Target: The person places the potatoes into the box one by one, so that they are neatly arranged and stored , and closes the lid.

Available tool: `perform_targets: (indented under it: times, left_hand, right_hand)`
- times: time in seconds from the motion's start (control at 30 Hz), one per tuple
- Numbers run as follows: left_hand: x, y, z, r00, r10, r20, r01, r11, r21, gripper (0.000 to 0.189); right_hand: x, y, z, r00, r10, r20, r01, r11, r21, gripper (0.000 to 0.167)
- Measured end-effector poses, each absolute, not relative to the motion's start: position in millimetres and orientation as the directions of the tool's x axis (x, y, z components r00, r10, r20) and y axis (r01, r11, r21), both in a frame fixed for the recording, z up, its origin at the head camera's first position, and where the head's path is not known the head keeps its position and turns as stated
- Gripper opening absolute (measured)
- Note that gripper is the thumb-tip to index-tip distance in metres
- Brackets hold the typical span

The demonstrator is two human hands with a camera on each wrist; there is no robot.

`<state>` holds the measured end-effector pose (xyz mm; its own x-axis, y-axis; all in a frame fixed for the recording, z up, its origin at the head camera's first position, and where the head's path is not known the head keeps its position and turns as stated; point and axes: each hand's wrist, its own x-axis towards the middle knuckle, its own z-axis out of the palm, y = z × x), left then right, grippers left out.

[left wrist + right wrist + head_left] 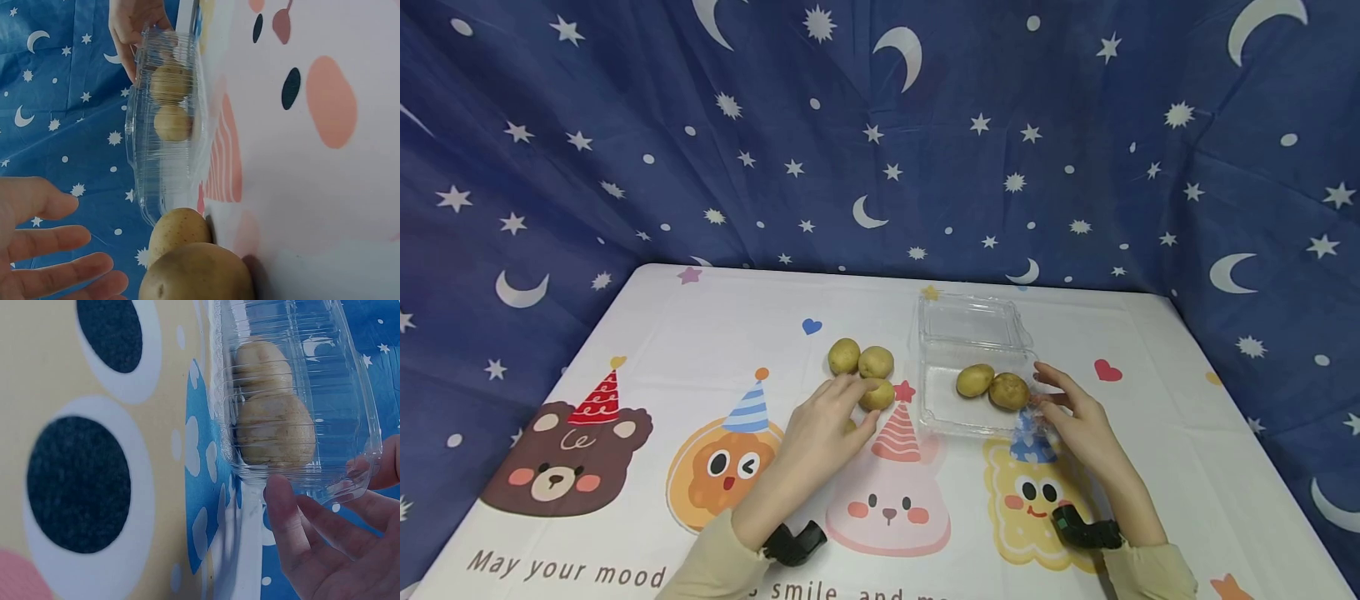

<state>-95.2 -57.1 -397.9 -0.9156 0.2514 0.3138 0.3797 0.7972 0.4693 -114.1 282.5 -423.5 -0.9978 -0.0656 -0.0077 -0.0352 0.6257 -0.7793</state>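
Observation:
My left hand [831, 425] hovers over several loose potatoes, its fingers spread and holding nothing. One potato [877, 395] shows right by its fingertips; another [850, 426] is mostly hidden under the hand. Behind these sit two more potatoes, one on the left [844, 356] and one on the right [876, 362]. To the right stands a hinged clear plastic container [936, 400] with its lid [973, 321] folded back. Inside lie a paler potato [975, 380] and a browner potato [1009, 392], side by side. My right hand [1078, 421] grips the container's right side, thumb and fingers at its wall and rim.
A white tablecloth [737, 333] printed with cartoon faces covers the table. Behind it hangs a dark blue curtain [940, 192] with moons and stars. Black wrist devices are strapped at the left wrist [795, 543] and the right wrist [1084, 529].

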Motion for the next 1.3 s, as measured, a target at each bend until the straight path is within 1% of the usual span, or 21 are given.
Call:
perform_targets:
  times: [0.23,0.5,0.83,1.07,1.3]
  left_hand:
    - [-92.0,-60.8,-402.0,-0.921,0.247,0.302,0.367,0.813,0.453,0.028]
    - [-88.0,-67.5,-406.2,-0.927,0.265,0.266,0.360,0.829,0.428,0.030]
    - [-83.9,-75.6,-413.5,-0.910,0.285,0.302,0.391,0.831,0.395,0.028]
    - [-82.9,-82.0,-416.0,-0.934,0.278,0.225,0.351,0.836,0.422,0.030]
    - [-86.2,-86.5,-419.0,-0.937,0.302,0.173,0.348,0.823,0.450,0.029]
  right_hand:
    - [-114.7,282.4,-421.5,-0.998,-0.068,-0.001,-0.042,0.631,-0.775,0.054]
    - [-114.6,283.4,-422.5,-0.998,-0.070,-0.005,-0.041,0.628,-0.777,0.054]
    - [-114.4,281.9,-419.7,-0.998,-0.070,-0.003,-0.041,0.621,-0.783,0.054]
    - [-113.7,281.1,-419.0,-0.997,-0.072,-0.002,-0.043,0.617,-0.786,0.054]
    - [-113.6,281.3,-419.0,-0.997,-0.075,0.008,-0.054,0.631,-0.774,0.054]
